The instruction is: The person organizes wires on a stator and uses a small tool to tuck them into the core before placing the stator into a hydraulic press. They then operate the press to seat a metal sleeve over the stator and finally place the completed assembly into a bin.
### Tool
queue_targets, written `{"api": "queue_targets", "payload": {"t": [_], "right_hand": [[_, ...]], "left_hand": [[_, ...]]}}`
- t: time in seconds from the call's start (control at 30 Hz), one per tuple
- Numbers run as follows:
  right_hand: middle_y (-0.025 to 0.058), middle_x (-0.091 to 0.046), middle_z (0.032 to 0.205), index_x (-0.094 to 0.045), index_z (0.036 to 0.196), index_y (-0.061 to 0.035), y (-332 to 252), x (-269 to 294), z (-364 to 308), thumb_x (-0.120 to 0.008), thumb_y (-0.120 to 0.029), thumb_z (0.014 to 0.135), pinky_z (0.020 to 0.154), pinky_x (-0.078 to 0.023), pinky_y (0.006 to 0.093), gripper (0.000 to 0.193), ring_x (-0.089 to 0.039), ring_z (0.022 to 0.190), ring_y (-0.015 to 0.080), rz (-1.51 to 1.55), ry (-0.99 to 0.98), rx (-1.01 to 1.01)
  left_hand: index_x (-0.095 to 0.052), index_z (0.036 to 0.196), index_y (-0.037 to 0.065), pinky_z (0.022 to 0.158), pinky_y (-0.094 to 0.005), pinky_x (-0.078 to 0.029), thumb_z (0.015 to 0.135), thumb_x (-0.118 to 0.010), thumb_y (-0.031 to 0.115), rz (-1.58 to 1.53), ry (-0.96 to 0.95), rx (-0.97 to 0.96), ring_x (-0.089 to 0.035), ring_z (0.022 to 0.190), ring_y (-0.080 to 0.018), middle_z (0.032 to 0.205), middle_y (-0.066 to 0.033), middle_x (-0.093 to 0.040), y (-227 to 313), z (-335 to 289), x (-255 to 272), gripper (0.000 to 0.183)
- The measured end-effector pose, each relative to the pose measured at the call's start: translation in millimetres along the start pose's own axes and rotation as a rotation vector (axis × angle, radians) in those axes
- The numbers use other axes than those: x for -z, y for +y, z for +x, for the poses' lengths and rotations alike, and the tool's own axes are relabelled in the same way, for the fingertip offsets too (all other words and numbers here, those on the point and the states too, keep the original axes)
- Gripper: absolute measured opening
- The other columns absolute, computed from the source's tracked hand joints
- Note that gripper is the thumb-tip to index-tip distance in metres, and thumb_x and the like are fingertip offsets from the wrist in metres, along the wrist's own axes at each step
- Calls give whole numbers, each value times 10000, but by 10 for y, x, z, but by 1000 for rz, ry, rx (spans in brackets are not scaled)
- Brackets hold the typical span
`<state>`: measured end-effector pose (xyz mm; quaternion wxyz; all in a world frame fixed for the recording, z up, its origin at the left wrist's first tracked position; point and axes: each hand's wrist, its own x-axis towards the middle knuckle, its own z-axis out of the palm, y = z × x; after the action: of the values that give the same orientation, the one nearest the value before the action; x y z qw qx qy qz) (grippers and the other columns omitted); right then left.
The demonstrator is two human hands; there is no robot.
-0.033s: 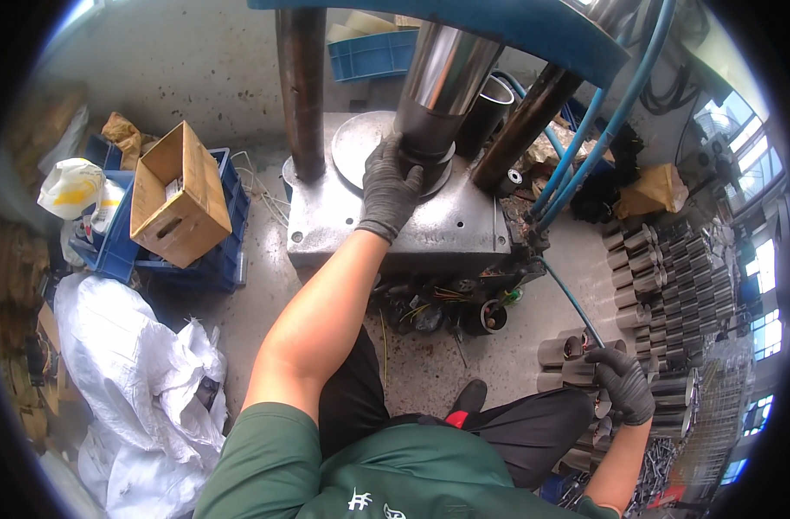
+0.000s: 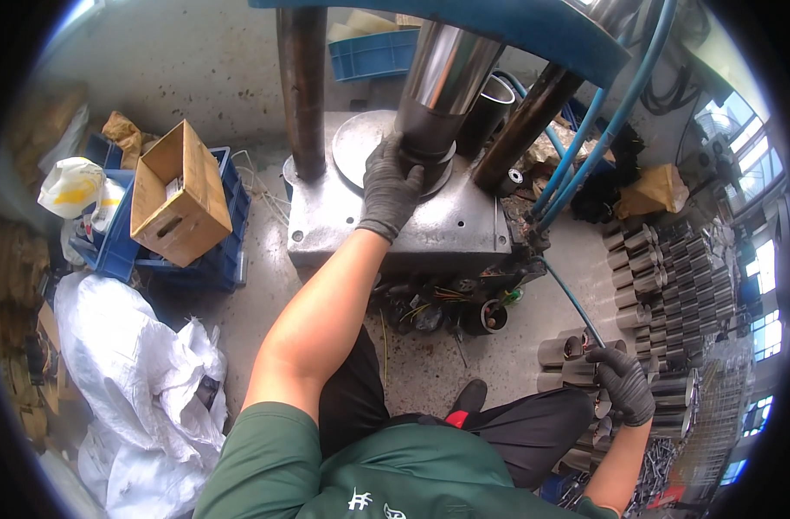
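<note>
My left hand [image 2: 390,188], in a dark grey glove, reaches to the press table. Its fingers and thumb grip the side of a dark metal cylinder [image 2: 426,164], low down. Directly above it is the shiny press ram [image 2: 451,65]; the hand hides part of the join. Under the cylinder lies a round steel plate [image 2: 353,147] on the grey press bed [image 2: 412,227]. Low on the right, my right hand [image 2: 625,387], gloved alike, is closed round the end of a thin lever rod [image 2: 570,300] that slants up to the press's right side.
Steel posts [image 2: 301,95] flank the ram, and blue hoses [image 2: 607,125] run down at right. Stacked metal sleeves [image 2: 642,264] fill the right floor. On the left are a cardboard box [image 2: 200,203], blue crates [image 2: 231,259] and white sacks [image 2: 127,346]. A dark can [image 2: 483,320] stands below the press.
</note>
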<state>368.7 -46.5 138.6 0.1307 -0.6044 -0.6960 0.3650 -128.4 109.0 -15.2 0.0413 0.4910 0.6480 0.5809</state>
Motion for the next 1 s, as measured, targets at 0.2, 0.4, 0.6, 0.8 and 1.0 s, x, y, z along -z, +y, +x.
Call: {"api": "queue_targets", "payload": {"t": [0.2, 0.4, 0.6, 0.8, 1.0], "right_hand": [[93, -741, 939, -748, 1132, -2, -149, 19, 13, -616, -10, 922, 733, -552, 306, 248, -678, 772, 156, -121, -32, -15], [119, -740, 903, -755, 1121, -7, 82, 25, 35, -631, -16, 908, 720, -550, 321, 246, -690, 782, 179, -161, -75, 92], [128, -746, 933, -747, 1136, -4, -39, 72, 26, -624, -20, 902, 728, -561, 340, 265, -696, 794, 188, -164, -86, 14], [124, -743, 915, -750, 1135, -13, -22, 74, 21, -612, -15, 904, 703, -552, 328, 270, -662, 737, 161, -165, -123, -13], [114, -737, 908, -737, 1146, 10, -134, 19, 8, -591, -5, 905, 695, -554, 312, 282, -668, 728, 155, 2, 36, -59]], "left_hand": [[-494, 1492, 70, 1187, -469, -408, 844, -778, 108, 21, 29, -21, -498, 1364, -404, 1443, -217, -548, -7, -11, -18, 709], [-486, 1500, 72, 1191, -470, -403, 842, -780, 110, 26, 17, -7, -492, 1370, -405, 1458, -218, -537, -14, -9, -21, 722], [-497, 1496, 68, 1176, -470, -415, 836, -774, 96, 26, 47, -38, -520, 1340, -407, 1415, -221, -570, 10, -26, -27, 716], [-495, 1490, 54, 1190, -474, -409, 846, -777, 104, 20, 19, -24, -504, 1363, -409, 1440, -222, -555, 5, 1, -10, 704], [-491, 1490, 45, 1198, -477, -407, 851, -784, 114, 4, -2, -4, -489, 1379, -410, 1465, -223, -537, 12, -5, 6, 706]]}}
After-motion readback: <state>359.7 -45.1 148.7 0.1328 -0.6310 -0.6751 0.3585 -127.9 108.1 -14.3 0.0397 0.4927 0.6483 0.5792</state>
